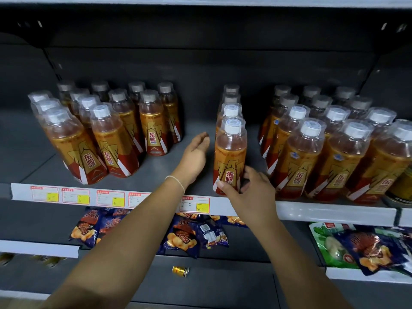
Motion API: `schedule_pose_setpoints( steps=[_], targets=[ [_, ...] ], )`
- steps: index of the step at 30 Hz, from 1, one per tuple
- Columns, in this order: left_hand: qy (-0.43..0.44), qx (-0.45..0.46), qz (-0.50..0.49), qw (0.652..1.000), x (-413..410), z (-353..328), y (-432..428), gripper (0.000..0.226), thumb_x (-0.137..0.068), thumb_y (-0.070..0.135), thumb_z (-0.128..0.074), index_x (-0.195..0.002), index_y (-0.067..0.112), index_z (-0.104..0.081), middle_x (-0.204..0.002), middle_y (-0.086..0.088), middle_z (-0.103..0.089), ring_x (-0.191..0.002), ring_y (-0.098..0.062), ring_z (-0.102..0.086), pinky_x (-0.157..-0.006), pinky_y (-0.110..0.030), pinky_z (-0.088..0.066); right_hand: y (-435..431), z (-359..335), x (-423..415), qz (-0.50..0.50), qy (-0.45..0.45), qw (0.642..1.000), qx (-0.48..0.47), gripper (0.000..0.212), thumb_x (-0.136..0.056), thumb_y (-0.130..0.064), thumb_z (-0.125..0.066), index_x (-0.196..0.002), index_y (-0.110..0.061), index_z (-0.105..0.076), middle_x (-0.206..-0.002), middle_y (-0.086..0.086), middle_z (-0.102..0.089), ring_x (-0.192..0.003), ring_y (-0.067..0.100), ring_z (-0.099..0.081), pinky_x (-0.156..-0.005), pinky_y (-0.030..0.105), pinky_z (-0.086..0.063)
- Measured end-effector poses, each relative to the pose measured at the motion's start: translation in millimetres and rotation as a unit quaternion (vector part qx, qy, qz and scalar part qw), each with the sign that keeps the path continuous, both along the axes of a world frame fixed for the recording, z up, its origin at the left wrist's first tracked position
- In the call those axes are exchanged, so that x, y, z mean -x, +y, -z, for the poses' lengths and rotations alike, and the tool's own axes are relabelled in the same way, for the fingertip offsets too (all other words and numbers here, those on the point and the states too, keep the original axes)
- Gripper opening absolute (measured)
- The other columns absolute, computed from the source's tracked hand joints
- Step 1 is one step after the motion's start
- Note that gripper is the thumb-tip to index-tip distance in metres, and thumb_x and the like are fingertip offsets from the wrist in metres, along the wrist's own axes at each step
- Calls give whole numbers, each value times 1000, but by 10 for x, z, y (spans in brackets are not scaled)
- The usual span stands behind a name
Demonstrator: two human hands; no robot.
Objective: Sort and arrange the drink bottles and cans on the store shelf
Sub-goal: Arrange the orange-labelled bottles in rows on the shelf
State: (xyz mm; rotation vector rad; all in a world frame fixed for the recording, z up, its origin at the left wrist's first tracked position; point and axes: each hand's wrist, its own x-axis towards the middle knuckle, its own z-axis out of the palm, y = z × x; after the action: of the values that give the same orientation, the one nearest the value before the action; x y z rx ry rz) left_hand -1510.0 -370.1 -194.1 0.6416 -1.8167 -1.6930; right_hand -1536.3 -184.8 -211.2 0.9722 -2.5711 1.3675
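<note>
Amber drink bottles with white caps and red-gold labels stand on a grey shelf [160,172]. A single-file row runs back from the front middle bottle [230,152]. My right hand [249,192] curls its thumb and fingers round the base of that front bottle. My left hand [196,152] lies flat on the shelf just left of the row, fingers straight, holding nothing. A group of bottles [107,134] stands at the left and a larger group [330,152] at the right.
A green-gold can [401,188] sits at the far right shelf edge. Price tags line the white shelf rail [334,211]. Below lie blue snack bags [185,237], green packs [330,246] and a small yellow can [180,271] on its side.
</note>
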Motion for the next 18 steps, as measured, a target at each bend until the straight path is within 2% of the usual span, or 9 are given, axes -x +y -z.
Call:
schedule_pose_setpoints(
  steps=[3,5,7,11,13,14,16,18],
  targets=[
    [9,-68,9,998,277,-41,-86,57,-102,45,-36,-146,10,-38,-150,-9,-42,-139,-23,-37,-117,-46,-25,-15,10,-18,4,2,1000,-9,68,-75,-62,-71,-127,-19,-61,-110,1,-62,-89,10,-61,-67,8,-39],
    [26,-134,44,990,406,-83,-119,63,-100,54,-29,-148,14,-37,-151,-9,-40,-140,-24,-36,-118,-46,-23,-18,17,-24,5,1,1000,-18,65,-78,-60,-69,-127,-17,-61,-109,2,-65,-90,11,-64,-72,16,-49],
    [38,-176,73,981,486,-128,-145,71,-98,62,-25,-145,11,-40,-148,-13,-44,-137,-29,-41,-117,-47,-26,-17,15,-28,9,5,1000,-28,63,-81,-59,-67,-127,-16,-61,-109,3,-68,-93,13,-65,-79,24,-54],
    [68,-236,89,965,598,-204,-198,75,-95,68,-23,-130,10,-56,-133,-16,-58,-125,-29,-53,-114,-45,-32,-5,24,-44,10,17,999,-39,64,-81,-63,-64,-127,-17,-60,-111,0,-69,-95,10,-66,-80,18,-49],
    [76,-264,107,955,642,-234,-189,72,-94,68,-23,-116,13,-65,-118,-14,-67,-112,-26,-63,-104,-42,-44,-1,39,-60,9,21,998,-54,67,-81,-65,-62,-128,-18,-59,-114,-1,-69,-100,9,-65,-81,15,-45],
    [83,-279,120,949,654,-239,-181,72,-94,68,-23,-109,14,-68,-112,-12,-70,-105,-23,-67,-95,-39,-50,-2,45,-69,10,22,998,-60,68,-80,-66,-61,-129,-18,-58,-115,-2,-69,-103,9,-64,-81,15,-43],
    [100,-294,141,940,691,-245,-164,73,-95,66,-22,-96,16,-75,-112,-11,-68,-98,-14,-66,-76,-32,-57,-4,56,-81,14,25,997,-65,70,-80,-68,-61,-129,-19,-58,-116,-4,-69,-105,9,-62,-82,15,-44],
    [113,-303,151,934,713,-268,-158,73,-97,64,-22,-92,14,-75,-114,-10,-61,-91,-11,-67,-69,-29,-59,-14,70,-94,20,28,997,-67,71,-78,-70,-60,-129,-20,-58,-117,-4,-68,-105,9,-61,-84,19,-48]
  ],
)
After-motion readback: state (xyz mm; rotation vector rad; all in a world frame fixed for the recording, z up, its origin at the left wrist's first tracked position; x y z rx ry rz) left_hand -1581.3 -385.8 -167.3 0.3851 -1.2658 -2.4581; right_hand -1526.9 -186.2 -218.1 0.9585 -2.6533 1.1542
